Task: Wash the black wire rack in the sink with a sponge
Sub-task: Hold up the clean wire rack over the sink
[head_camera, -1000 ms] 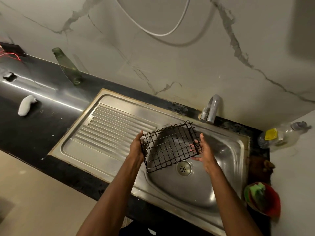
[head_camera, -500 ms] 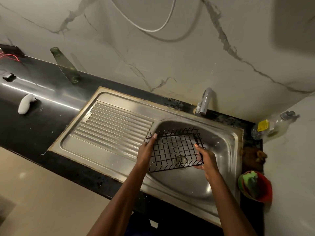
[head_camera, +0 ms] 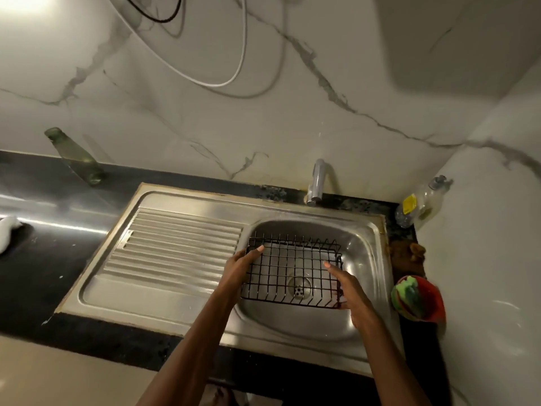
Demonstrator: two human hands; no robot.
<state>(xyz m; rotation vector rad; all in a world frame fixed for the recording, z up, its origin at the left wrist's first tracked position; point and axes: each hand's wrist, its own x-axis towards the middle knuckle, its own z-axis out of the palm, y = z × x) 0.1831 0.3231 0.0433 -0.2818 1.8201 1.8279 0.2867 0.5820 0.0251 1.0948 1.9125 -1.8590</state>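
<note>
Both hands hold the black wire rack (head_camera: 292, 271) by its short ends, low in the sink basin (head_camera: 366, 259), and I read the hold as follows; my left hand (head_camera: 238, 268) wraps the left end, thumb laid along the top rim wire, the other fingers hidden beneath; my right hand (head_camera: 349, 288) sits against the right end, thumb pointing up along the wire, palm pressed to the side; whether its fingers curl under the rack I cannot tell.

Far left of the hold, a white object (head_camera: 7, 234) lies at the edge of the dark countertop (head_camera: 44, 265); up from it, still well left of my left hand, a green glass bottle (head_camera: 74, 156) leans against the marble wall (head_camera: 205, 118); just left of that hand runs the ribbed drainboard (head_camera: 175, 247); between my hands, through the grid, I see the drain (head_camera: 299, 287); beyond the rack, the tap (head_camera: 317, 180) stands at the back rim of the sink; right of my right hand, past the basin's edge, a red bowl (head_camera: 430, 300) holds a green sponge (head_camera: 408, 297); further back in the corner, a clear soap bottle (head_camera: 421, 203) with a yellow label leans on the wall.
</note>
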